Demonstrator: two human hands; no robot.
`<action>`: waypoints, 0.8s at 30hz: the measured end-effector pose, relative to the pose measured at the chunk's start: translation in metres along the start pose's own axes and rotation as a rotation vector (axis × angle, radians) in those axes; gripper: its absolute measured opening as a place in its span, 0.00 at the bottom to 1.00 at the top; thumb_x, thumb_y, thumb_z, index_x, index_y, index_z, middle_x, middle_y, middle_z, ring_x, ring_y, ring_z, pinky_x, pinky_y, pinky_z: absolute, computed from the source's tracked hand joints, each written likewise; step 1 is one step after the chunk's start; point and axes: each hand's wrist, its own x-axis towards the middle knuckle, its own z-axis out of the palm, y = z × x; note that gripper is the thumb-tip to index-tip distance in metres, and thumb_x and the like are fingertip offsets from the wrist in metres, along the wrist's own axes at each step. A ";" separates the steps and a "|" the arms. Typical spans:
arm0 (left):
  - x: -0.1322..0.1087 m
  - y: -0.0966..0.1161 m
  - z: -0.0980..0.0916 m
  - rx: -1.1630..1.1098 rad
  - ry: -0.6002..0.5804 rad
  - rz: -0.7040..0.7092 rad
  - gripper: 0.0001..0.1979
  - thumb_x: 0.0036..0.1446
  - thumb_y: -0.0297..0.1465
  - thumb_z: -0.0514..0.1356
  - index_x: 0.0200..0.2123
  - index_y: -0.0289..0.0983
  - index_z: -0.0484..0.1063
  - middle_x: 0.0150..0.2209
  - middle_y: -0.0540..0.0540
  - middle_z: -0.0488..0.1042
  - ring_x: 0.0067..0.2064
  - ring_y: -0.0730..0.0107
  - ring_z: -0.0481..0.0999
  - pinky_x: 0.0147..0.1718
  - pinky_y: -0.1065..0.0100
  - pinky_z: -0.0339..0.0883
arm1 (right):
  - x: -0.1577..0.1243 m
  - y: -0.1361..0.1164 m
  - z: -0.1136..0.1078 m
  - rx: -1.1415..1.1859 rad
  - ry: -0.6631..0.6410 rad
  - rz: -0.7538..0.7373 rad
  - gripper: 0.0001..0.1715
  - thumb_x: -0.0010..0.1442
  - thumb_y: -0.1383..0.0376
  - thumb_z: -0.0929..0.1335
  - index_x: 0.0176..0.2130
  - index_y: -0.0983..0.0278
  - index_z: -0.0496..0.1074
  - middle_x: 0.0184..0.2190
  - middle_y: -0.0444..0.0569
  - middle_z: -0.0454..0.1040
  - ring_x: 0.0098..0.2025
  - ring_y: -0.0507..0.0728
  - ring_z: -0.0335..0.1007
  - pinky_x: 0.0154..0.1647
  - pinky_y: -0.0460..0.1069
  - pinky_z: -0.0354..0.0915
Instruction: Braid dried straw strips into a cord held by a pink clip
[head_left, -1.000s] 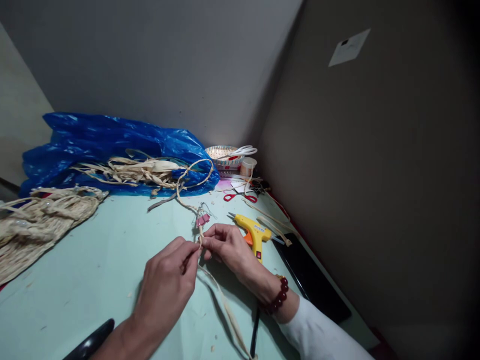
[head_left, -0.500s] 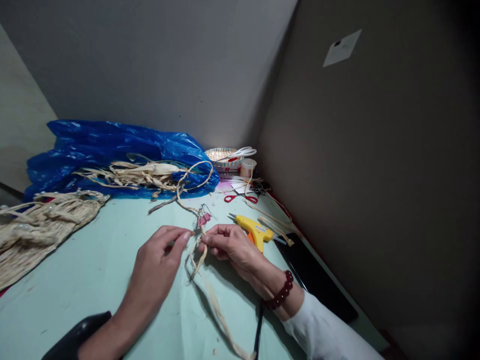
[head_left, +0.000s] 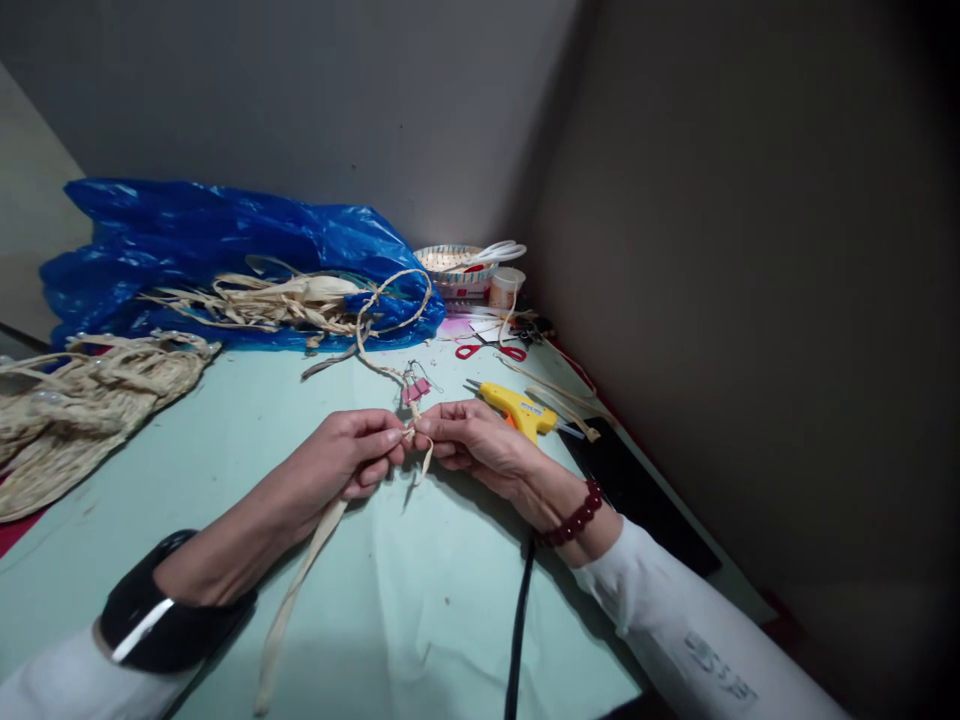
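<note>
Left hand (head_left: 360,455), right hand (head_left: 476,440): fingers (head_left: 386,438) pinched on straw cord (head_left: 416,410), near pink clips (head_left: 416,391). Yellow glue gun (head_left: 517,405) just beyond right hand.

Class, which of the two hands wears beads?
The right hand, at the pale strands: dark red beads circle its wrist. The left hand, also at the strands, wears a black band instead.

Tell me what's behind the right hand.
Behind the right hand, the yellow glue gun shows its nozzle, body and upper handle. The lower handle is covered, and anything else under the hand cannot be seen.
</note>
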 end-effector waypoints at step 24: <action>0.011 -0.003 -0.003 -0.008 0.066 -0.016 0.07 0.47 0.31 0.65 0.27 0.31 0.74 0.26 0.47 0.75 0.18 0.85 0.60 0.16 0.80 0.52 | -0.006 0.008 0.013 -0.423 0.158 -0.190 0.04 0.60 0.67 0.63 0.35 0.67 0.67 0.26 0.45 0.69 0.25 0.49 0.57 0.25 0.44 0.51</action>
